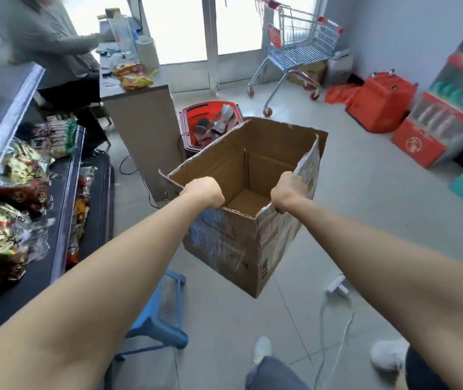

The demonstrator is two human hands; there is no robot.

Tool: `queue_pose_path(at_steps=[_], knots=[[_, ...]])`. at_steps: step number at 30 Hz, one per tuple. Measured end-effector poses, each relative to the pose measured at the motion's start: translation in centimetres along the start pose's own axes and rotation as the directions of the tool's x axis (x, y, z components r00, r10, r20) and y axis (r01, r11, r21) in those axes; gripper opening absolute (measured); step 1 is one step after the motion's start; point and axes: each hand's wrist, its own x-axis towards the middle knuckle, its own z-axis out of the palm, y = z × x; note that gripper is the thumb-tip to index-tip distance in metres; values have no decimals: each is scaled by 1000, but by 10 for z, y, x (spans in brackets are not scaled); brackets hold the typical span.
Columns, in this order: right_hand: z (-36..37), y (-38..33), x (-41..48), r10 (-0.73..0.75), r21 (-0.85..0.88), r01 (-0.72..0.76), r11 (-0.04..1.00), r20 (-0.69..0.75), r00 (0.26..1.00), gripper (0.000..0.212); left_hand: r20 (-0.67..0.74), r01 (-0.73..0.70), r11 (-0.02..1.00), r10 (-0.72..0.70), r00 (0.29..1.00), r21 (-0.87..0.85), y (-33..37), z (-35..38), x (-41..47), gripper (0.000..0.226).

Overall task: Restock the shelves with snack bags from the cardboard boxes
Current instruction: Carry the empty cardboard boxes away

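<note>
An open cardboard box (233,243), wrapped in clear tape, hangs in the air in front of me above the floor. Its inside looks empty, with only bare cardboard showing. My left hand (205,191) grips the near rim at the left. My right hand (288,192) grips the rim at the right side wall. Snack bags (13,175) in gold, red and clear wrappers lie on the dark shelves (64,209) at my left.
A blue plastic stool (162,313) stands below the box. A red basket (210,122) sits beyond it beside a grey counter (143,130), where a person sits. A shopping cart (297,49), red baskets (382,102) and a display rack (460,102) stand at the right. A white cable and power strip (337,287) lie on the floor.
</note>
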Motion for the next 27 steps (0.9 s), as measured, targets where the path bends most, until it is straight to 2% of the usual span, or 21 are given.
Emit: queue_pose_path(at_steps=[4, 12, 18, 27], knots=[[-26, 21, 51, 59, 4, -59, 998, -28, 998, 13, -2, -62, 997, 62, 998, 37, 52, -16, 46, 23], [-67, 41, 156, 164, 23, -163, 986, -88, 983, 19, 8, -173, 984, 173, 985, 36, 135, -51, 147, 14], [-85, 36, 247, 265, 44, -262, 964, -140, 954, 21, 3, -326, 942, 327, 945, 75, 181, -89, 235, 12], [-110, 20, 380, 407, 113, -391, 913, -223, 886, 24, 26, -453, 880, 454, 890, 143, 249, -149, 371, 17]])
